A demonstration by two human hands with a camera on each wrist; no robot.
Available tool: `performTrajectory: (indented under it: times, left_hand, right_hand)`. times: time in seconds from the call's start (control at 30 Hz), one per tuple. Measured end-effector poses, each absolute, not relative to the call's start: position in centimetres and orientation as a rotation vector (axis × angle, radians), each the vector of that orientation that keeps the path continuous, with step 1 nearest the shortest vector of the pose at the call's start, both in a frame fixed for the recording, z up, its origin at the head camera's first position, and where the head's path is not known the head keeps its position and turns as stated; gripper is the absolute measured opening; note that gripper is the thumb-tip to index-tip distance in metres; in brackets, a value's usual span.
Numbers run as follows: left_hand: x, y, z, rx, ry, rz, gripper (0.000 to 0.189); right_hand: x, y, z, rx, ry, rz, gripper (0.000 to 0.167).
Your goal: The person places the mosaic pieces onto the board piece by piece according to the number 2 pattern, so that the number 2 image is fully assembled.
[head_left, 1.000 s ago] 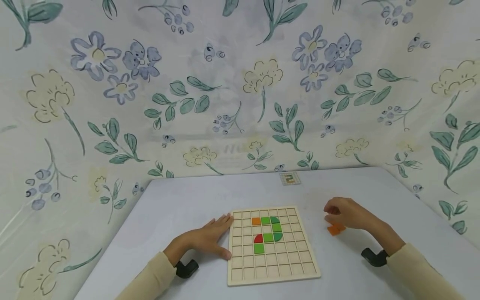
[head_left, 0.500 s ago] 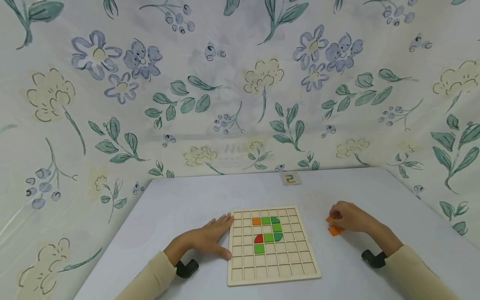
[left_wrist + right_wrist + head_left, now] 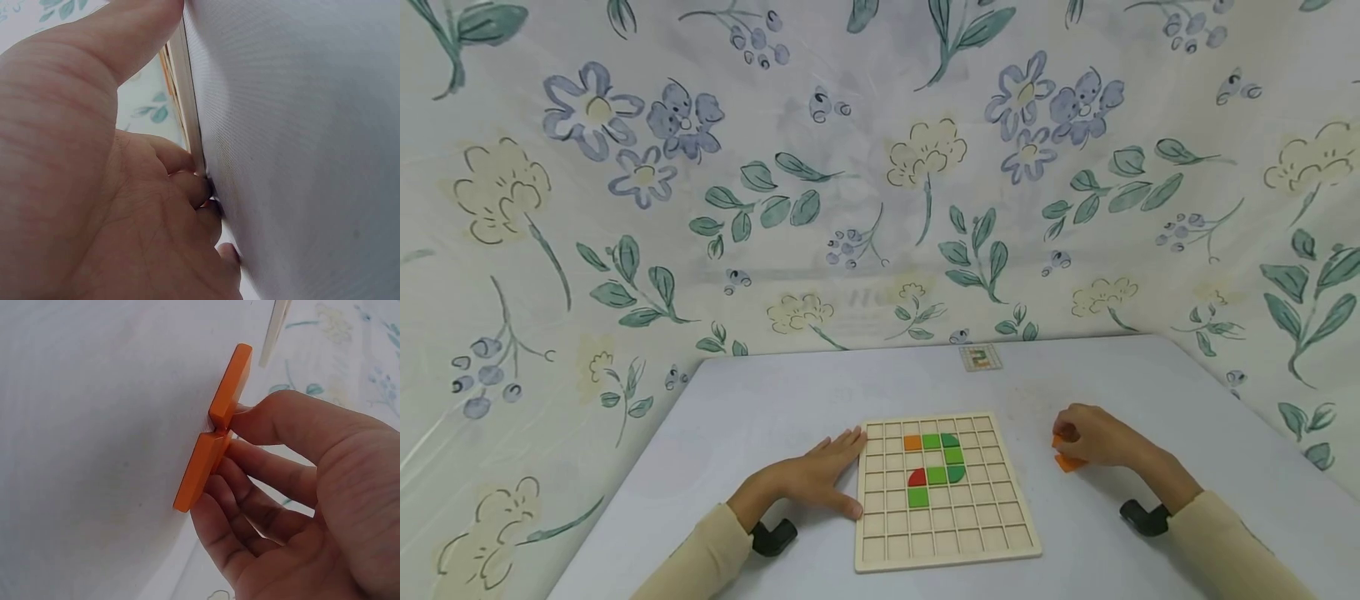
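Note:
A pale wooden grid board [image 3: 951, 542] lies on the table, with several green tiles [image 3: 918, 497], a red rounded tile [image 3: 917, 477] and an orange tile [image 3: 912, 442] set in its cells. My left hand [image 3: 816, 478] rests at the board's left side, fingers spread, fingertips and thumb against its edge [image 3: 186, 106]. Right of the board my right hand [image 3: 1097, 436] is down at a small group of loose orange tiles [image 3: 1069, 462]. The right wrist view shows two orange tiles [image 3: 199, 470] end to end; thumb and curled fingers pinch a third orange tile [image 3: 222, 454], mostly hidden behind them.
A small patterned card [image 3: 981, 357] showing a figure on a grid lies near the white table's [image 3: 820, 383] back edge. Behind the table hangs a floral cloth [image 3: 850, 208]. A black wrist mount [image 3: 772, 537] sits below each wrist.
My right hand has come down onto the loose orange tiles, its fingers closing at one of them and shifting slightly. My left hand and the board have stayed put.

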State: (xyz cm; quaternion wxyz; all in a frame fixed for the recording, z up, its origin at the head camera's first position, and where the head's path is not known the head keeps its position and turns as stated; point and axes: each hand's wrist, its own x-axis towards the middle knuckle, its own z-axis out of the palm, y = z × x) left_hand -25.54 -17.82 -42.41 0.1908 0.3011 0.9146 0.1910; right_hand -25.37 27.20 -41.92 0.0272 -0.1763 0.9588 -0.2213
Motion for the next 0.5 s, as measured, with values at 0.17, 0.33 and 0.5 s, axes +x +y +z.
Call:
performTrajectory:
  times: [0.17,0.33,0.5]
  left_hand:
    - [-25.51,-17.83,-42.41,0.852,2.567,0.532,0.116]
    - [-25.49,-17.82,-42.32,0.848,2.567,0.532,0.116]
    - [-25.49,-17.85,-42.29,0.836,2.563,0.541,0.116]
  right_hand:
    - [-25.32,27.02,-41.97,-0.504,2.965,-0.681,0.016]
    - [-25.47,26.93,-41.94,-0.51,2.986,-0.683,0.017]
    - [-25.43,26.85,-41.86,-0.534,2.996,-0.703,0.026]
